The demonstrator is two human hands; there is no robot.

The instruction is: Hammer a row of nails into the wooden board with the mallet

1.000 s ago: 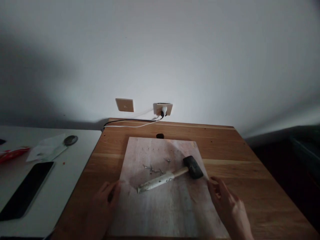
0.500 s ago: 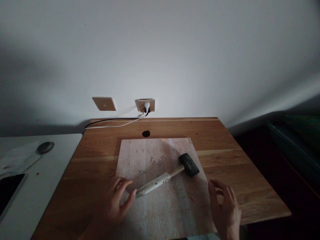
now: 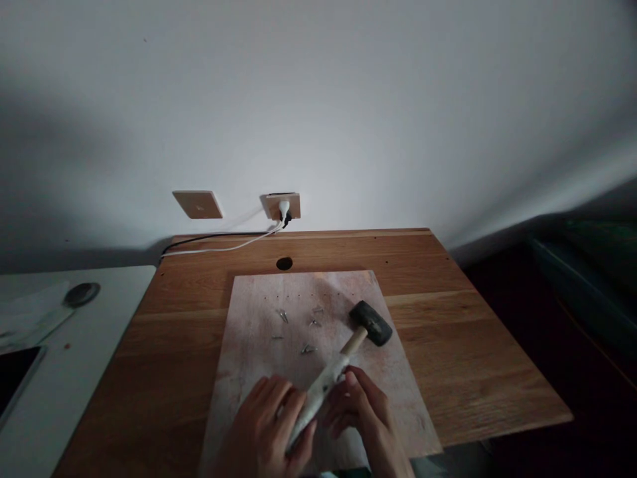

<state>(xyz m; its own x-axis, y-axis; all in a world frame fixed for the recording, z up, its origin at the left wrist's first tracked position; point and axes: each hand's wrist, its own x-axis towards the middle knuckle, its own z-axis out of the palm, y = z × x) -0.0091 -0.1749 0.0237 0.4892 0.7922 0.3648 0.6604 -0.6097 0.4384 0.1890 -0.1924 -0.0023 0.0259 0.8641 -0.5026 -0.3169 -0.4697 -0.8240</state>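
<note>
A mallet (image 3: pixel 348 348) with a black head (image 3: pixel 371 322) and a pale, paint-stained wooden handle lies on a light plywood board (image 3: pixel 249 332) on the wooden desk (image 3: pixel 169 345). My left hand (image 3: pixel 266 431) is curled around the lower end of the handle from the left. My right hand (image 3: pixel 365 421) grips the handle from the right, fingers bent over it. Several small nails (image 3: pixel 298 328) lie scattered on the board just beyond the hands. A row of tiny nail marks runs across the board's far part.
A cable hole (image 3: pixel 284 263) sits at the desk's back, with black and white cables (image 3: pixel 219 242) leading to a wall socket (image 3: pixel 283 206). A white table (image 3: pixel 60 372) at the left holds a dark screen (image 3: pixel 12 375), paper and a round grey object (image 3: pixel 82 293).
Both hands left the board's side edges and came together on the mallet handle. The handle swung toward me and the nails scattered. The view shifted right.
</note>
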